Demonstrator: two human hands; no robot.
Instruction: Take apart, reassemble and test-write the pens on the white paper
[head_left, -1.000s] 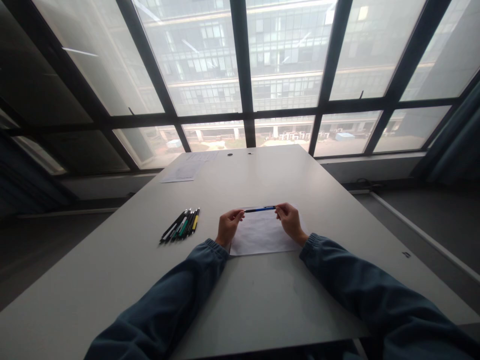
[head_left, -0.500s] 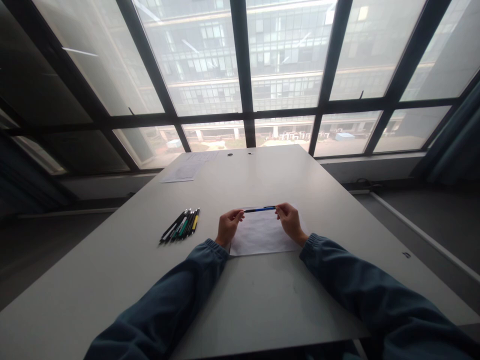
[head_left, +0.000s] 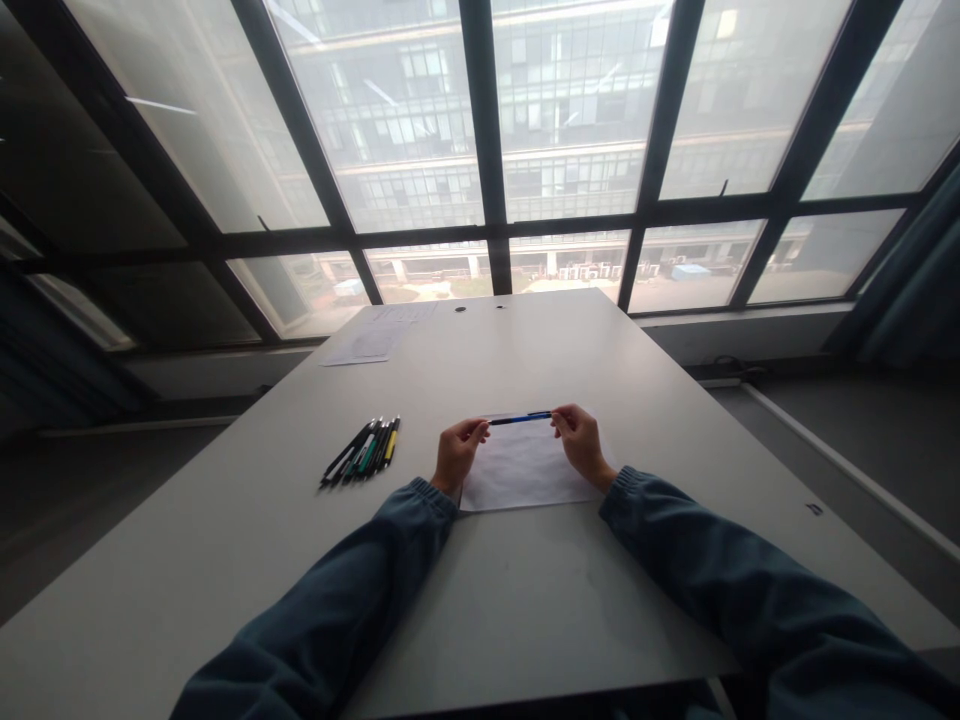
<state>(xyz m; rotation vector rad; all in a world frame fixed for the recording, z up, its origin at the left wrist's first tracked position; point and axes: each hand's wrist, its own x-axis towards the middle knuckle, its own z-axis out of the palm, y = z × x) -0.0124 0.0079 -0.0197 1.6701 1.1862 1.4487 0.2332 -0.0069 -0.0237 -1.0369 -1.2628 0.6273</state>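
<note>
Both of my hands hold a thin blue pen (head_left: 519, 418) level above a white sheet of paper (head_left: 525, 475) on the grey table (head_left: 480, 600). My left hand (head_left: 456, 455) pinches the pen's left end with closed fingers. My right hand (head_left: 579, 443) pinches its right end the same way. The sheet lies flat between my two wrists, and dark blue sleeves cover both arms.
A row of several pens (head_left: 362, 451) lies on the table left of my left hand. Printed papers (head_left: 369, 341) rest at the far left corner, with two small dark dots (head_left: 480, 308) near the far edge. Large windows rise behind the table.
</note>
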